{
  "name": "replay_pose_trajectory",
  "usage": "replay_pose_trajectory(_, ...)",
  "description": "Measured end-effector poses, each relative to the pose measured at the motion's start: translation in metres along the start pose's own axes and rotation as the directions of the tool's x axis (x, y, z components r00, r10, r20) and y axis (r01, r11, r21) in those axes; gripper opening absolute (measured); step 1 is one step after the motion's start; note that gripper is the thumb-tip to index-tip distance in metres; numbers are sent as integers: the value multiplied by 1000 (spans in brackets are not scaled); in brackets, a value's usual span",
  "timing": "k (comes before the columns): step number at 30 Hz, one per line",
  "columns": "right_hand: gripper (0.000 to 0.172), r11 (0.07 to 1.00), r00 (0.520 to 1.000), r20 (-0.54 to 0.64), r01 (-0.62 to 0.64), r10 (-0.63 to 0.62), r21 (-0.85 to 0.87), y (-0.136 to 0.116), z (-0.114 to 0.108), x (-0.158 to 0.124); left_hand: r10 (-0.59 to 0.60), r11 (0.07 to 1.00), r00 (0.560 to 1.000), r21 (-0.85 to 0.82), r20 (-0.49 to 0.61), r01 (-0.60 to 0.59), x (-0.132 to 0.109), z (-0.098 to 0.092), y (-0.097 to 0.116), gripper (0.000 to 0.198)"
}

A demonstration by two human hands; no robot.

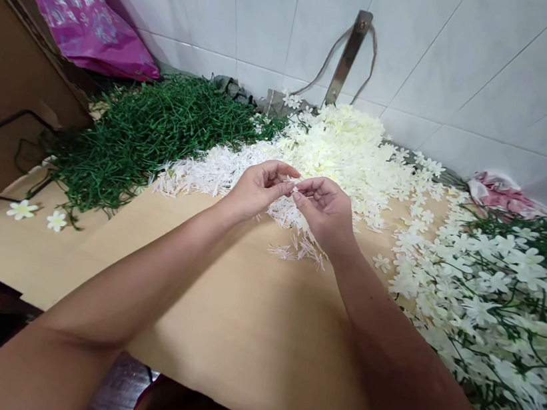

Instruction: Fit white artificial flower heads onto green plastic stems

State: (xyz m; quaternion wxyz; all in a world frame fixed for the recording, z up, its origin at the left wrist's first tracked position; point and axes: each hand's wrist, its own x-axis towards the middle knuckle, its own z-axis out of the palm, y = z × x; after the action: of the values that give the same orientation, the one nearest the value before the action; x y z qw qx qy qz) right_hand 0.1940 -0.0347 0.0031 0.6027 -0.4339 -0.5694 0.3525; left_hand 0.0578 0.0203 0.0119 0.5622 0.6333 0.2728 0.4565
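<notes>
My left hand [263, 187] and my right hand [324, 210] meet over the middle of the board, thumbs and fingertips pinched together. Between them is a small white piece [295, 186], apparently one of the white stamen strands; its exact form is too small to tell. Just behind and below the hands lie white stamen pieces [207, 173] in a loose heap, with a few strands [305, 249] nearer me. Beyond my right hand rises a pile of pale yellow artificial flower heads [346, 147].
Green plastic stems [173, 124] are heaped at left, beside a cardboard box [13, 76] and a pink bag [86, 19]. Assembled white flowers on stems [502, 309] fill the right. A metal strip [348, 57] leans on the tiled wall. Two flowers [22, 209] lie at left.
</notes>
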Motion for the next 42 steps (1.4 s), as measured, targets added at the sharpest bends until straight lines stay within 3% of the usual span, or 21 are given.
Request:
replay_pose_trajectory(6,17,992,996,-29,79,-82,-94,3,2,-2,89,994,995,64,-50,-86,3,-2,2,10)
replay_pose_trajectory(10,18,990,995,-75,58,-68,-128,4,4,-2,180,979,982,111,-59,-173,2,-3,2,10)
replay_pose_trajectory(12,12,984,995,-55,72,-82,-161,3,5,-3,205,974,978,108,-39,-200,0,-2,2,11)
replay_pose_trajectory(15,6,933,980,6,191,-198,-304,0,3,-4,186,980,982,65,5,-186,-1,-2,3,15)
replay_pose_trajectory(20,13,663,888,97,404,-450,-630,0,-1,-4,137,990,986,17,91,-140,-1,-2,4,26)
replay_pose_trajectory(26,22,393,820,215,463,-531,-795,2,-4,-3,162,976,986,145,24,-164,-2,-1,-1,37)
replay_pose_trajectory(31,24,124,651,321,541,-688,-832,-4,-5,-3,257,933,966,254,25,-255,-10,4,0,28)
replay_pose_trajectory(33,24,73,618,340,544,-709,-836,-5,-4,-3,301,903,953,310,39,-298,-12,6,1,22)
replay_pose_trajectory(35,24,112,650,324,535,-687,-837,-5,-2,-4,331,872,942,366,46,-324,-13,6,1,17)
replay_pose_trajectory(36,24,181,690,292,526,-663,-831,-4,-1,-5,340,862,939,385,44,-330,-12,6,0,15)
replay_pose_trajectory(40,15,604,877,70,383,-475,-698,0,6,-7,329,865,944,395,20,-310,-8,3,-1,11)
replay_pose_trajectory(42,17,733,922,-21,293,-386,-614,1,8,-8,298,881,955,381,12,-280,-7,3,-2,10)
